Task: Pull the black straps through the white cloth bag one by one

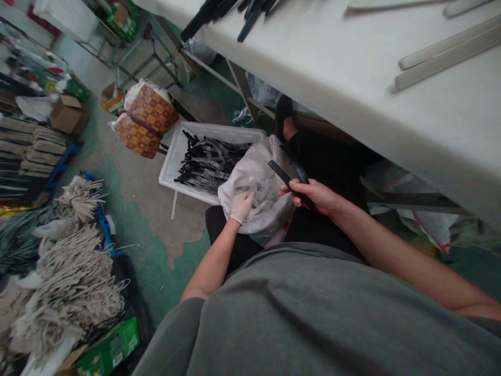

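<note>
My right hand (309, 196), bare, is closed around a black strap (279, 171) that bends into a loop above the fingers. One flat end of it points up and left. My left hand (241, 206) wears a pale glove and sits at the mouth of a white woven sack (245, 172) on my lap. Its fingers are curled together; what they hold, if anything, cannot be made out. Clear plastic pieces (256, 190) show inside the sack. Just beyond it stands a white plastic bin (166, 169) holding many black straps (211, 162), some with clear wrapping.
A white-covered table (313, 57) runs along the right, bearing black straps (254, 15) and grey straps (450, 55). A checked cushion (146, 117) rests on a seat beyond the bin. Bundles of beige cord (74, 277) and a green box (109, 347) lie at left.
</note>
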The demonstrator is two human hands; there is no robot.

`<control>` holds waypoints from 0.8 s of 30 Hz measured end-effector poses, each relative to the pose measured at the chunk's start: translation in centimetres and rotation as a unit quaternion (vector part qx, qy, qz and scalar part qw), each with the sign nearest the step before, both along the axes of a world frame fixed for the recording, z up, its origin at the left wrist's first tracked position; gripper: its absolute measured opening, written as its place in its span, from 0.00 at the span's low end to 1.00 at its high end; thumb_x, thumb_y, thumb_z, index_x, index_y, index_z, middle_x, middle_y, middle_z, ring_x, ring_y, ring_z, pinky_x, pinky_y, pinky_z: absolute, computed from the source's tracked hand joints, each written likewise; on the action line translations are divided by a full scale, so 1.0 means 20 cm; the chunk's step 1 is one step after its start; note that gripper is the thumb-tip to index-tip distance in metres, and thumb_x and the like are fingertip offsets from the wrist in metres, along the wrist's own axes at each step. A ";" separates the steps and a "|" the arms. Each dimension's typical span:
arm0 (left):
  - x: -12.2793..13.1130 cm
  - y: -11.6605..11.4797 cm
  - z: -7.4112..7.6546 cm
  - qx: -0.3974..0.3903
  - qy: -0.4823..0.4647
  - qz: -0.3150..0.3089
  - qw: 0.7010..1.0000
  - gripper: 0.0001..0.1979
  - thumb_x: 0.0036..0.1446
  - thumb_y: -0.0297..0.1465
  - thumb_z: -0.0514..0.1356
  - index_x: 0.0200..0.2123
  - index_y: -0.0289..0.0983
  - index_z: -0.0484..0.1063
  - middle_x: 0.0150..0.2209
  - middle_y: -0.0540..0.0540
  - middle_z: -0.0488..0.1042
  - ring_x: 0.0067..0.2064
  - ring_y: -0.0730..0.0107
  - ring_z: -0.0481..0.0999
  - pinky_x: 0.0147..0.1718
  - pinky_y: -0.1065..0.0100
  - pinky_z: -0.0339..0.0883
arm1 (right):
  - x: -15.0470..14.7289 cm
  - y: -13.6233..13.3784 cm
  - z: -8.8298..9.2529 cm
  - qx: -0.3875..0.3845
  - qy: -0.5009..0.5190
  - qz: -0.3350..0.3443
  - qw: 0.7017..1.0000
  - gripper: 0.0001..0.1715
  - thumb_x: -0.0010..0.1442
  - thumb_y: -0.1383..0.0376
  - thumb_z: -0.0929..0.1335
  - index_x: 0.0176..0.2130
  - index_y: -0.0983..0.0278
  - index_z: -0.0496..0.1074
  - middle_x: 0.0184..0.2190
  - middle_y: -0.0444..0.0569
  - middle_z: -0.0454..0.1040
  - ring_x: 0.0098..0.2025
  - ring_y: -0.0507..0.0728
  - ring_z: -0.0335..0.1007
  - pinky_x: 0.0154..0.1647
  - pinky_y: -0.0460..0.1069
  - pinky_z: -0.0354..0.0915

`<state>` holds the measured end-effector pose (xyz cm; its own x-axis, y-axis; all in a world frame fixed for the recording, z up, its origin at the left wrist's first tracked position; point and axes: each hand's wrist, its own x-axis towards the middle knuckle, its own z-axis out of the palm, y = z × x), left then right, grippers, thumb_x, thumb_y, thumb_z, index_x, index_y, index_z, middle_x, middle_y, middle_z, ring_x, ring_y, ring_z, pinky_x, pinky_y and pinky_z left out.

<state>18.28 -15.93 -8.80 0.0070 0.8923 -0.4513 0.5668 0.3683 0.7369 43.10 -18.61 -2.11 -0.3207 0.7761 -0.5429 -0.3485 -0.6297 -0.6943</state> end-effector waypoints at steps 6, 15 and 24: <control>-0.25 -0.17 0.33 -0.012 -0.199 0.181 0.963 0.17 0.46 0.44 0.67 0.30 0.35 0.77 0.28 0.48 0.77 0.31 0.67 0.75 0.37 0.66 0.69 | -0.01 -0.01 -0.01 0.032 -0.016 0.018 0.999 0.19 0.53 0.54 0.73 0.34 0.68 0.78 0.38 0.56 0.80 0.20 0.46 0.60 0.18 0.43 0.57; -0.16 -0.28 0.62 0.109 -0.254 0.202 0.940 0.17 0.41 0.43 0.71 0.26 0.36 0.74 0.24 0.52 0.73 0.27 0.73 0.72 0.30 0.72 0.67 | -0.27 -0.05 0.21 0.215 -0.022 0.182 0.959 0.23 0.52 0.50 0.73 0.37 0.67 0.80 0.39 0.52 0.79 0.23 0.47 0.63 0.24 0.45 0.62; -0.09 0.00 0.73 0.162 -0.357 0.265 0.881 0.17 0.46 0.42 0.70 0.27 0.37 0.69 0.22 0.54 0.70 0.24 0.77 0.70 0.29 0.73 0.66 | -0.42 -0.10 0.28 0.240 -0.055 0.229 0.942 0.29 0.55 0.48 0.70 0.41 0.70 0.80 0.13 0.41 0.65 0.17 0.47 0.56 0.20 0.43 0.55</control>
<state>16.53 -15.91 5.84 -0.2701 0.9368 -0.2223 -0.2729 0.1469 0.9508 34.62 -20.70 3.44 -0.6433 0.7353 -0.2134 -0.0267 -0.3001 -0.9535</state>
